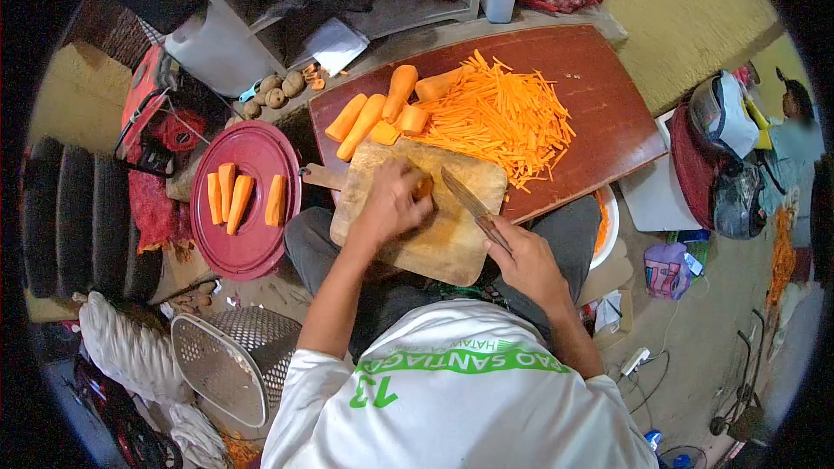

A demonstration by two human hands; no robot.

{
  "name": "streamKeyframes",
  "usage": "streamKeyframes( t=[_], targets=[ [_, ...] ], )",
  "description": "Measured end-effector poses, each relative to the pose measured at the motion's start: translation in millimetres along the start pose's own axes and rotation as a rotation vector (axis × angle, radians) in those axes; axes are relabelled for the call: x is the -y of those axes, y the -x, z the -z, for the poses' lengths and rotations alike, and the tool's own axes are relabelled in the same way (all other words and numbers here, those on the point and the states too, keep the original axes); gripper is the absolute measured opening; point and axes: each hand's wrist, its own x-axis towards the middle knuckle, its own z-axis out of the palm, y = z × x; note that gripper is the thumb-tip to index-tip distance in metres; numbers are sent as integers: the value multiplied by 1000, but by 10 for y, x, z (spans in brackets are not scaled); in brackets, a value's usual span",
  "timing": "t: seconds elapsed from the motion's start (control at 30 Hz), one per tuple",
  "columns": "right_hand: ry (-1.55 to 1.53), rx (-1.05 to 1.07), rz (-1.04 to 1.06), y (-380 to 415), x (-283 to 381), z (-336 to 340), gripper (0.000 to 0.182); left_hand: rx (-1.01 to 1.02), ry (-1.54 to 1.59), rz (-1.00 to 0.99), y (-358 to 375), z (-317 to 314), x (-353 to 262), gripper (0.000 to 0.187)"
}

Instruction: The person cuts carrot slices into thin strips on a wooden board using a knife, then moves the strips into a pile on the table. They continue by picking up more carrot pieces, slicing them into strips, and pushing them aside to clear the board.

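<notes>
A wooden cutting board (452, 256) lies over my lap against the edge of the reddish-brown table. On it, my left hand (395, 202) is curled over a carrot piece (424, 184), partly hidden and smeared by motion. My right hand (523, 262) grips a knife (467, 192) by its handle, the blade resting over the board to the right of my left hand. Just beyond the board is a big heap of carrot sticks (512, 113). Peeled whole carrots (401, 91) and cut chunks lie to the left of that heap.
Several peeled carrots (239, 204) sit on a round red lid (261, 260) at left. A perforated basket (252, 339) stands below it. Brown round vegetables (275, 97) are by the table (608, 104). A white bucket (611, 217) is at right; another person (795, 152) is far right.
</notes>
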Motion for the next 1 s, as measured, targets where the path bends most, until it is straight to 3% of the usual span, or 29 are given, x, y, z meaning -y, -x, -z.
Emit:
streamKeyframes(
  t=[0.07,0.17,0.2,0.3,0.4,0.7,0.8,1.0],
  targets=[
    [-9,-32,-10,20,44,85,39,1,42,-141,201,23,-304,41],
    [-52,-30,48,43,78,-10,45,-57,9,-178,603,-4,-443,34],
    [-39,-9,49,36,101,10,46,0,46,-121,656,-48,-417,39],
    [2,54,53,46,204,2,46,-85,47,-44,779,-187,-380,42],
    [75,72,99,69,236,-100,48,-140,-79,-101,760,-155,-463,32],
    [176,308,-59,198,486,53,50,-77,-174,-142,704,-188,-455,40],
    [258,200,187,276,418,18,50,-63,-209,-164,729,-207,-420,36],
    [134,276,10,-115,471,-197,50,-161,-157,-159,699,-209,-471,29]
  ],
)
